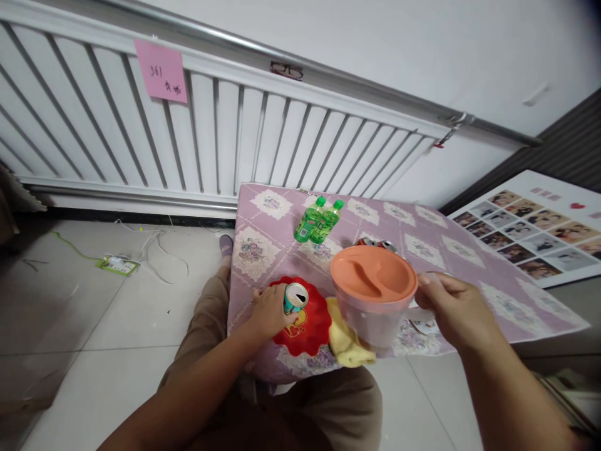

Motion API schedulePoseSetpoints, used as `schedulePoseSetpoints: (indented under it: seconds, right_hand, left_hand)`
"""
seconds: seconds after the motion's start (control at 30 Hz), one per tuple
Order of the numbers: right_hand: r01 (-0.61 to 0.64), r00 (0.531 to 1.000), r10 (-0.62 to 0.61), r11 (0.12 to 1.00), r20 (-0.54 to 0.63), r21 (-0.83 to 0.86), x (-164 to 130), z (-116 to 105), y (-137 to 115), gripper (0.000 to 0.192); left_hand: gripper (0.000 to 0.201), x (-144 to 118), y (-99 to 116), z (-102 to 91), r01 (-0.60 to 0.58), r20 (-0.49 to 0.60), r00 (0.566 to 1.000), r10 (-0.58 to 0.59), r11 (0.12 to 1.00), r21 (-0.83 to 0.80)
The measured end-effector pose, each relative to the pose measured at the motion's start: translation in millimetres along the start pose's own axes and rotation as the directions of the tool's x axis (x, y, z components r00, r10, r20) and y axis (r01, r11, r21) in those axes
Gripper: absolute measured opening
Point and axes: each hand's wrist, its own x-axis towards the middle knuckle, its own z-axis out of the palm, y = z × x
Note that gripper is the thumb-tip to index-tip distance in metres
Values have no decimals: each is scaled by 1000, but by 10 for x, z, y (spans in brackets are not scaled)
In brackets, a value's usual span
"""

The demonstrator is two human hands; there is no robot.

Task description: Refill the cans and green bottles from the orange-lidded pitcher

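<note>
**Jug in one hand, can in the other**

Low table with a purple cloth, by the radiator. Right hand is closed on the handle of the orange-lidded jug at the near edge — rigid plastic, probably light, handle's the spot. Left hand wraps an opened can on the red mat — thin, dentable, likely spills.

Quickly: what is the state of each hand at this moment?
Left hand: closed around the opened can, on the red mat.
Right hand: closed on the handle of the pitcher with the orange lid.
</note>
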Motion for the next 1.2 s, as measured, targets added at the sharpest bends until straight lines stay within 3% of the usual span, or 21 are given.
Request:
schedulePoseSetpoints:
  seconds: [0.2,0.33,0.53,0.7,0.87,1.2]
  right_hand:
    - [3,979,66,941,-194,337,65,169,255,41]
    - [67,947,66,918,-316,391,132,367,320,37]
    - [123,913,111,843,-392,524,332,761,493,31]
    - [121,896,146,827,-419,548,483,1131,695,40]
    - [82,895,182,829,-407,552,487,1346,878,40]
    - [29,937,159,852,-311,523,363,1305,953,48]
  left_hand:
    - [59,9,7,15,1,21,1000,0,1000,-14]
    - [61,16,13,40,7,-1,1000,-7,1000,-22]
    - [61,16,22,68,20,-24,999,-22,996,-84]
    - [61,27,2,115,-3,-50,999,-2,996,-91]
    - [62,40,-18,147,-12,-69,998,6,996,-86]
    - [61,54,-52,205,-15,-105,994,11,999,-36]
